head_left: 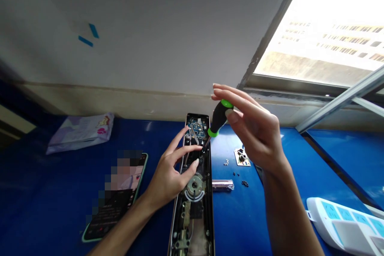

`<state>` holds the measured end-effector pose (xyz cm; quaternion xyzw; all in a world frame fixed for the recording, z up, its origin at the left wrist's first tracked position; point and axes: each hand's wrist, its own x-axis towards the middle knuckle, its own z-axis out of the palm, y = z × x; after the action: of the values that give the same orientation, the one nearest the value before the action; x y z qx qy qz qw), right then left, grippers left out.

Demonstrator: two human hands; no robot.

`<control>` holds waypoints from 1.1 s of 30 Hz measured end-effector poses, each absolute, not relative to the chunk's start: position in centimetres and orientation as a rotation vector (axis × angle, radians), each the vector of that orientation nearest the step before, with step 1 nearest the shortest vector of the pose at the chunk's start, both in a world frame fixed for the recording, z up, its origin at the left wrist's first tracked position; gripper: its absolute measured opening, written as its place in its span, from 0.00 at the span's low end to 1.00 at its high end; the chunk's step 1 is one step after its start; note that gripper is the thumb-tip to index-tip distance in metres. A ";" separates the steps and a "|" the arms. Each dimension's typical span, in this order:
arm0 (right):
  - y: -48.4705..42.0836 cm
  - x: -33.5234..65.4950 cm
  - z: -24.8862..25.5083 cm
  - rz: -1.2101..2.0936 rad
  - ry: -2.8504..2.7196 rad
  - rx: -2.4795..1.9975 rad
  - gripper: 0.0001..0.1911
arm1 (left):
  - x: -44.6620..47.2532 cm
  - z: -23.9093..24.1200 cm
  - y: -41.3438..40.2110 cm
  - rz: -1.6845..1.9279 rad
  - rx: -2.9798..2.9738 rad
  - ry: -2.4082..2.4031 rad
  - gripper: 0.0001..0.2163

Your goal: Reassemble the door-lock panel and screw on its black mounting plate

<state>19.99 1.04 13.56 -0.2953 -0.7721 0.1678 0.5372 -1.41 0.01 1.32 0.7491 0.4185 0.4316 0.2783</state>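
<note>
One screwdriver (220,118), black with green ends, is leaning over the opened long casing (205,172), its handle up to the right and its tip pointing down inside. The right hand (255,132) is grasping this handle between the thumb and the fingers — the fingers are stretching out past the handle, not curling tightly. The left hand (175,170) is grasping nothing that I can see; its fingers are spreading over the casing, and the index fingertip is lying just beside the screwdriver's tip. Whether the tip is sitting in a screw, I cannot tell.

The casing is lying lengthwise on the blue bench (249,220), its far end close to the wall (144,48). Inside, a blue circuit board (199,131) is occupying the far end, and a round metal part (195,184) is sitting nearer, below the left thumb.

To the right of the casing, a wrapped tube (222,185), some small silver pieces (226,163), several dark ones (245,183) and a small plate (242,157) are lying. A phone (115,204) is resting on the left — a purple packet (82,133) is lying beyond it.
</note>
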 end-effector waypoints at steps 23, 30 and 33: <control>0.7 20.6 13.9 0.335 -1.799 -0.721 0.21 | -1.4 1.4 0.0 1.165 1.946 1.124 0.14; 0.3 20.5 14.3 0.298 -1.888 -0.734 0.20 | -1.4 1.1 -0.1 1.187 1.901 1.090 0.14; 0.3 20.0 14.3 0.152 -1.857 -0.834 0.16 | -1.4 1.2 -0.2 1.192 1.919 1.095 0.14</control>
<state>20.01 0.33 14.34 -0.3483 -0.7755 0.0636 0.5227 -1.42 -0.16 1.18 0.7267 0.4146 0.4514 0.3102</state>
